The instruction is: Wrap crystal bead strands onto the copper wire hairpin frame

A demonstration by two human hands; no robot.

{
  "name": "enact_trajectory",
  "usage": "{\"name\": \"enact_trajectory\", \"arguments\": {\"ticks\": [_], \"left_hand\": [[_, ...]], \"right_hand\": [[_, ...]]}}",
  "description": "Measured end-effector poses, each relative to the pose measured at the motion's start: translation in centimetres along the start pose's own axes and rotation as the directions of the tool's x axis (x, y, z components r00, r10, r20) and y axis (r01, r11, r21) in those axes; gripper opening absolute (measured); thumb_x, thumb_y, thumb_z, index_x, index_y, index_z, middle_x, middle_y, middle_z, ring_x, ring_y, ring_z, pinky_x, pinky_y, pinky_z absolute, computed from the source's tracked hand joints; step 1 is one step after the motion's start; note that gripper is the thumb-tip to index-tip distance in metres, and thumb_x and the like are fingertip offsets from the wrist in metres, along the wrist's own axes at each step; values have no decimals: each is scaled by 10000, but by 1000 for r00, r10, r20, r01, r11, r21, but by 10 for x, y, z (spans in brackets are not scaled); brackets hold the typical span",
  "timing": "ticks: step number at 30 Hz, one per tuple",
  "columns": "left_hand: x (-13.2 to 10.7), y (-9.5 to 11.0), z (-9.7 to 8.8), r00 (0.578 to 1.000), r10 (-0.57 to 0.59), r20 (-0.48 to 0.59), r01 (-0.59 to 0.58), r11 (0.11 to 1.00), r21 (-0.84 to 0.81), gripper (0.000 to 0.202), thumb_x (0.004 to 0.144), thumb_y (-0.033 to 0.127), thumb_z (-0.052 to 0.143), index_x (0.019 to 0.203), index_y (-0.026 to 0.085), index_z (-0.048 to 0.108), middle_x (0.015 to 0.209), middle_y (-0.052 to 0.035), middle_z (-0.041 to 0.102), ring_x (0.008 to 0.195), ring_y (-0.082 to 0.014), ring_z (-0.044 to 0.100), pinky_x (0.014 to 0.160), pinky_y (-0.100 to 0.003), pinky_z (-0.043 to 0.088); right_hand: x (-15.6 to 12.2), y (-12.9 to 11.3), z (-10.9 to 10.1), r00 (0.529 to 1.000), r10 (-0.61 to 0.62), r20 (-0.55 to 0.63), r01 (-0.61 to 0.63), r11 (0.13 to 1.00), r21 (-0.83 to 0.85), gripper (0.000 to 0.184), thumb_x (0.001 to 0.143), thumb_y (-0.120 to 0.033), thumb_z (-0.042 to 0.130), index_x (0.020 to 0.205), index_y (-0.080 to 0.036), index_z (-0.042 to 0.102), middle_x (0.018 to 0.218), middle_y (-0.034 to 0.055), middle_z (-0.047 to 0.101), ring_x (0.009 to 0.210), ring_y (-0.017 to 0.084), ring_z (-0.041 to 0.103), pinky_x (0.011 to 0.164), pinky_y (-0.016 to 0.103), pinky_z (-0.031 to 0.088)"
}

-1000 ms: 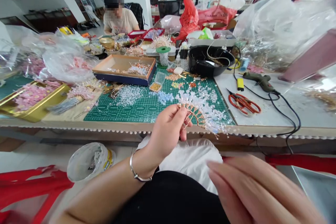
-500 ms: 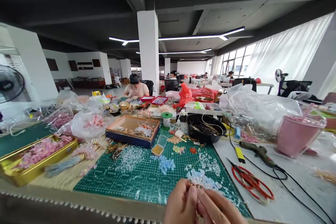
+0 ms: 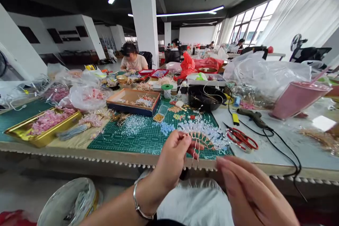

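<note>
My left hand point(image 3: 169, 160), with a silver bangle at its wrist, pinches one end of a beaded hair ornament point(image 3: 204, 137) over the mat's front edge. The ornament fans out in pale blue and clear beads on a copper-coloured wire base. A pair of wavy wire prongs point(image 3: 195, 152) hangs from it beside my fingers. My right hand point(image 3: 254, 189) is apart from it, lower and to the right, with thumb and fingers pressed together; what they hold, if anything, is hidden. The green cutting mat point(image 3: 124, 143) lies beneath, with blue flower pieces point(image 3: 167, 128) and clear beads point(image 3: 135, 124).
Red-handled scissors point(image 3: 243, 138), a glue gun point(image 3: 251, 117) and its black cable lie on the right. A black bowl point(image 3: 205, 99), an orange-rimmed box point(image 3: 132, 107) and a gold tray point(image 3: 43, 141) stand around the mat. A bucket point(image 3: 67, 201) is below left. A co-worker point(image 3: 134, 60) sits opposite.
My view has tilted down. My hands, earlier together around the ornament, are now apart: the left keeps the ornament, and the right has moved away to the right. The ornament's wire prongs now show.
</note>
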State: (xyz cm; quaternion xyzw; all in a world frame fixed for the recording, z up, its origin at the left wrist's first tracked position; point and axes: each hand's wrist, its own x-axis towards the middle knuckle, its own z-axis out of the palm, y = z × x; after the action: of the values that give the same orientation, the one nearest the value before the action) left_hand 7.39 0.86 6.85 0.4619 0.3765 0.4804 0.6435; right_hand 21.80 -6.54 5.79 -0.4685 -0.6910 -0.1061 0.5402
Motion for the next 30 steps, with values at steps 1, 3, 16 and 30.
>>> {"name": "enact_trajectory", "arguments": {"ticks": [1,3,16,30], "left_hand": [[-2,0,0,1000,11,11,-11,1000,-8,166,915,336,486,871,186,430,786,-20,637,618,-85,559,521,-200,322],[-8,0,1,999,34,35,-34,999,4,174,913,343,508,874,187,442,782,3,610,570,-61,528,465,-186,288],[-21,-9,-2,990,-76,115,60,989,136,192,890,353,533,853,166,510,753,29,537,503,-46,462,436,-171,402],[-21,-9,-2,982,-153,107,153,988,6,118,883,218,565,777,170,544,684,25,648,520,-53,577,454,-140,401]], "right_hand": [[-1,2,4,999,33,31,-32,999,-12,239,819,-130,602,1024,-226,679,981,42,702,846,144,679,745,239,578],[0,4,11,994,70,88,-68,997,-32,236,840,-135,584,1042,-214,678,1003,35,699,882,126,673,786,224,567],[0,-4,9,977,84,198,-129,965,228,376,786,-33,617,1100,-238,651,1164,25,659,1015,144,647,903,274,553],[11,-10,12,985,6,170,33,974,-225,165,797,-140,649,952,-191,630,841,48,695,759,161,640,737,316,506]]}}
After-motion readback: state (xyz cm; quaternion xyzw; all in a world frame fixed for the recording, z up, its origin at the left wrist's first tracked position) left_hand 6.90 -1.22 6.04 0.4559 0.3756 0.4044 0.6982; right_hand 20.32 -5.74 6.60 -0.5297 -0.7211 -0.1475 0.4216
